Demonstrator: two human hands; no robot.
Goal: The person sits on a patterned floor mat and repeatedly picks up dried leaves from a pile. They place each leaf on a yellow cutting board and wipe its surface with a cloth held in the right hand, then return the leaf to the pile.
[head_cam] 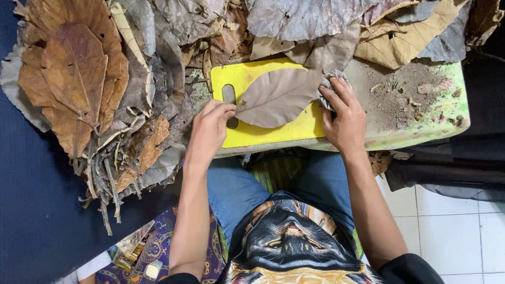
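Observation:
A large dry grey-brown leaf (276,97) lies flat on a yellow cutting board (247,73) on a small green-topped table (421,123). My left hand (209,131) pinches the leaf's stem end at the board's left side, near the handle slot. My right hand (343,117) rests on the leaf's right end and grips a crumpled grey cloth (330,84) against it.
Heaps of dry brown and grey leaves (94,89) cover the left side and the back of the table. Leaf crumbs and dust (400,89) lie on the table's right part. White tiled floor (452,231) is at lower right; a patterned cloth (158,247) at lower left.

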